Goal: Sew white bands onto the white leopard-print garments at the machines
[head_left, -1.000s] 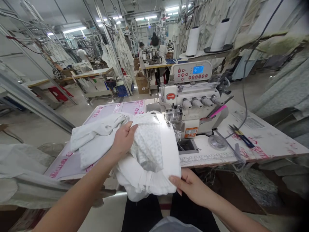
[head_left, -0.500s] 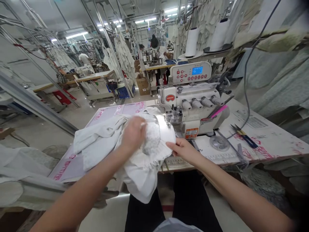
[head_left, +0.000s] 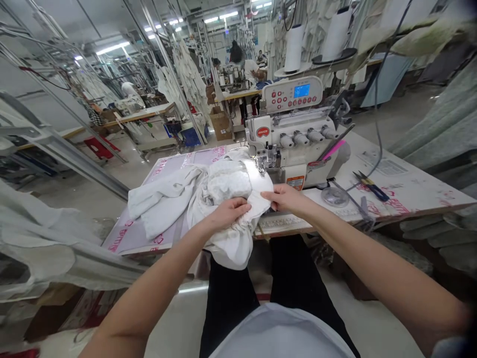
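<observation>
A bunched white garment [head_left: 227, 179] lies on the table in front of an overlock sewing machine [head_left: 278, 124], its far edge under the lit needle area. My left hand [head_left: 229, 214] pinches a fold of the garment on its near side, fingers closed together. At the garment's right edge, my right hand [head_left: 286, 198] grips the cloth between thumb and fingers, just below the presser foot. Part of the garment spreads left over the table, and its near part hangs over the front edge.
Scissors [head_left: 372, 186] and a clear round dish [head_left: 335, 197] lie on the tabletop to the right. Two white thread cones [head_left: 294, 48] stand behind the machine. White cloth [head_left: 48, 238] hangs at the left. Other people work at machines in the background.
My left hand has come down from over the garment to its near side and now pinches the cloth. My right hand keeps its hold at the edge. The view has shifted slightly.
</observation>
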Demonstrator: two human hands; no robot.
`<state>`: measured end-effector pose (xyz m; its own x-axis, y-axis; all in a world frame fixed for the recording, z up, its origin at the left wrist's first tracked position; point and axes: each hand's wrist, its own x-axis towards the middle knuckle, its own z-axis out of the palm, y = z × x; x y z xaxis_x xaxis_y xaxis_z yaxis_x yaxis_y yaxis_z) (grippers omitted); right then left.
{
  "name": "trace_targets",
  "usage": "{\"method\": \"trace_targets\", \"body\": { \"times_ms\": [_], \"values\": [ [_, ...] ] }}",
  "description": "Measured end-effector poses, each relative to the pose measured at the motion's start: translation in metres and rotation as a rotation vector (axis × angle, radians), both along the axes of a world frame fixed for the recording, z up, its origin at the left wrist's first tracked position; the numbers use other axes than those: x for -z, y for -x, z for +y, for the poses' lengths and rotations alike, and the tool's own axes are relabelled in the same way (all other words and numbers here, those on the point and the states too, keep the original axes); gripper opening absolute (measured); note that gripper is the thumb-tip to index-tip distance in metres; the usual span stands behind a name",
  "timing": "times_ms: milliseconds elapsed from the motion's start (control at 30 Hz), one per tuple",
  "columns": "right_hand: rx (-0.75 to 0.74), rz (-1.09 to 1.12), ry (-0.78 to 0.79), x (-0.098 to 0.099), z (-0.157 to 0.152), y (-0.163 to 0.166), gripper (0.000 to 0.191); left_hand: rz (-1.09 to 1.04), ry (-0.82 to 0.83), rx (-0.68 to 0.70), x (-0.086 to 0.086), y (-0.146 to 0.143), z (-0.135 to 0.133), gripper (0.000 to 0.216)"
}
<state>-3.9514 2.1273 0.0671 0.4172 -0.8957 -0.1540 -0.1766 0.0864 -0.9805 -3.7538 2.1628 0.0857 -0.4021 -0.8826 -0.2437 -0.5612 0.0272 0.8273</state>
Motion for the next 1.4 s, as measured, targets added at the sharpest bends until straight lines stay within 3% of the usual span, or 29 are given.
{"method": "trace_targets", "body": {
  "times_ms": [67,133,267,300,400,533,600,633,700,733,800,833,900,967,1067,1200,1400],
  "values": [
    [0.002,-0.021,-0.035,-0.001,0.004,-0.001,0.037,0.043,-0.107,-0.029,-0.003,-0.003,0.02,0.041],
    [-0.006,-0.042,-0.07,0.002,0.022,-0.006,0.037,0.009,-0.176,0.055,-0.003,-0.005,0.056,0.042],
    [-0.205,-0.061,-0.201,0.019,0.101,-0.023,0.042,0.011,-0.294,0.221,0.009,-0.005,0.137,0.04],
    [-0.303,-0.115,-0.241,0.023,0.123,-0.027,0.042,0.041,-0.336,0.229,0.013,-0.005,0.152,0.039],
    [-0.296,-0.209,-0.235,0.034,0.166,-0.033,0.04,0.114,-0.404,0.272,0.023,-0.007,0.17,0.039],
    [-0.287,-0.22,-0.162,0.037,0.17,-0.03,0.035,0.168,-0.436,0.342,0.028,-0.011,0.145,0.038],
    [-0.257,-0.18,-0.152,0.037,0.166,-0.027,0.039,0.351,-0.511,0.267,0.031,-0.006,0.117,0.036],
    [-0.241,-0.168,-0.145,0.036,0.165,-0.025,0.041,0.472,-0.48,0.164,0.033,-0.002,0.101,0.036],
    [-0.236,-0.163,-0.125,0.036,0.166,-0.023,0.043,0.616,-0.207,-0.144,0.038,0.009,0.068,0.036],
    [-0.241,-0.16,-0.119,0.037,0.167,-0.022,0.043,0.573,0.002,-0.303,0.041,0.013,0.054,0.036],
    [-0.234,-0.143,-0.099,0.04,0.169,-0.021,0.044,0.268,0.381,-0.527,0.048,0.017,0.033,0.042],
    [-0.227,-0.128,-0.09,0.043,0.17,-0.02,0.045,0.067,0.501,-0.575,0.052,0.015,0.026,0.045],
    [-0.213,-0.094,-0.078,0.047,0.17,-0.019,0.046,-0.261,0.577,-0.546,0.055,0.003,0.022,0.044],
    [-0.21,-0.064,-0.069,0.049,0.169,-0.017,0.046,-0.388,0.48,-0.446,0.05,-0.015,0.024,0.033],
    [-0.202,-0.063,-0.051,0.048,0.165,-0.017,0.047,-0.317,0.343,-0.315,0.026,-0.038,0.027,0.033],
    [-0.212,-0.096,-0.034,0.043,0.152,-0.018,0.046,-0.198,0.414,-0.332,-0.006,-0.042,0.019,0.033],
    [-0.178,-0.07,-0.008,0.033,0.112,-0.012,0.044,-0.226,0.601,-0.446,-0.018,-0.031,-0.012,0.029]
  ]
}}
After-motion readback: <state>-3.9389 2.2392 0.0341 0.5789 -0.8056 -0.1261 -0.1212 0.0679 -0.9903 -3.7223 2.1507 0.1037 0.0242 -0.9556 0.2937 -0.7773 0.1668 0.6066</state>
